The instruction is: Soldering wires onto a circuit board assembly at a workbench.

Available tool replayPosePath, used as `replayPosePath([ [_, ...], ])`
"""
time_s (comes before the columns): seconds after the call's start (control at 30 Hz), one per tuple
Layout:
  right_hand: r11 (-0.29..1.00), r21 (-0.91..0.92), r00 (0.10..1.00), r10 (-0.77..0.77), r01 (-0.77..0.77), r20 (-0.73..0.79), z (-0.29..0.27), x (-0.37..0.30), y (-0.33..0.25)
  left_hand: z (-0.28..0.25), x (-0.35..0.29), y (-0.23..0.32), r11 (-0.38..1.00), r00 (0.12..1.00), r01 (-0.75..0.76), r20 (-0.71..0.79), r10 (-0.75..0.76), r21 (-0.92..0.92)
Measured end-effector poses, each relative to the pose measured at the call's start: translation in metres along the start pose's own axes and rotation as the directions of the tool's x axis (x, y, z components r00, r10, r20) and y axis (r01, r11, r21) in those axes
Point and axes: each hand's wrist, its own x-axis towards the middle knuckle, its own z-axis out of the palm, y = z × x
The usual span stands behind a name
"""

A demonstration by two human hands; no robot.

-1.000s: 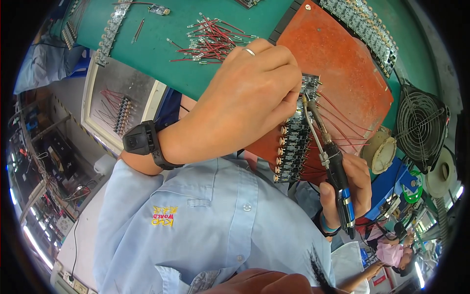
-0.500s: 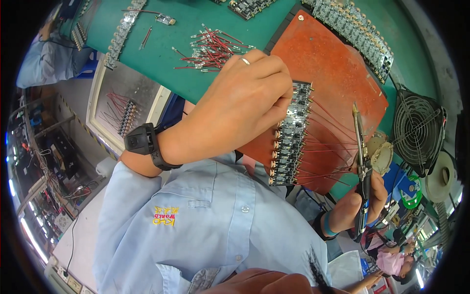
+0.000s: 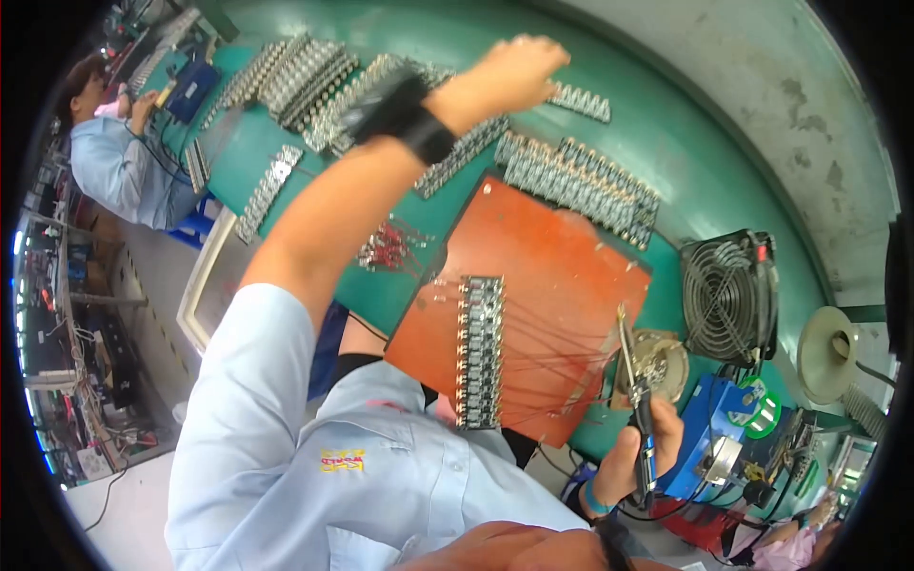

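Observation:
My right hand (image 3: pixel 630 457) is wrapped round a soldering iron (image 3: pixel 642 409) at the right, its tip pointing up and away over the edge of the orange mat (image 3: pixel 533 247). On the mat lies a strip of small circuit boards (image 3: pixel 482 352), with thin red wires (image 3: pixel 557 360) running from its right side. My left hand (image 3: pixel 509 78) is stretched far over the table, beside a pale strip of boards (image 3: pixel 583 102). Its fingers bend downward, are slightly blurred, and their tips are hidden. A bunch of short red wires (image 3: pixel 388 245) lies left of the mat.
Rows of board strips (image 3: pixel 581 190) lie behind the mat, with more stacks (image 3: pixel 305 81) at the far left. A black fan (image 3: pixel 728 297), a round tip-cleaner dish (image 3: pixel 662 366) and a blue soldering station (image 3: pixel 705 428) stand right. A co-worker (image 3: pixel 124 157) sits at far left.
My left hand has left the board strip on the mat and moved far across the table. The view has shifted, showing more of the table's back. My right hand still holds the soldering iron.

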Motion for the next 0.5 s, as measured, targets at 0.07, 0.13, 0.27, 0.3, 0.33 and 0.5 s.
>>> replayPosePath([
  [0.07,0.998,-0.053,0.999,0.04,-0.039,0.024,-0.009,-0.004,0.0,0.055,0.001,-0.022,0.999,0.999,-0.001,-0.038,0.003,0.052],
  [0.13,0.997,-0.069,0.998,0.041,-0.038,0.045,-0.018,-0.009,-0.001,0.064,-0.003,-0.026,0.991,0.978,0.113,0.168,-0.124,0.079],
  [0.27,0.99,-0.012,0.99,0.138,-0.138,-0.019,-0.019,-0.016,-0.004,0.048,0.003,-0.012,0.997,0.981,0.067,0.18,-0.074,0.044],
  [0.3,0.99,-0.014,0.99,0.14,-0.141,-0.023,-0.02,-0.018,-0.003,0.041,0.004,-0.002,0.997,0.988,0.046,0.147,-0.054,0.058],
  [0.33,0.989,-0.018,0.989,0.145,-0.145,-0.025,-0.021,-0.019,-0.002,0.031,0.004,0.002,0.997,0.993,0.027,0.116,-0.035,0.072],
  [0.5,0.995,0.024,0.994,0.095,-0.096,0.044,-0.01,-0.007,0.003,-0.061,-0.036,0.001,0.986,0.99,0.136,-0.039,-0.133,0.092],
])
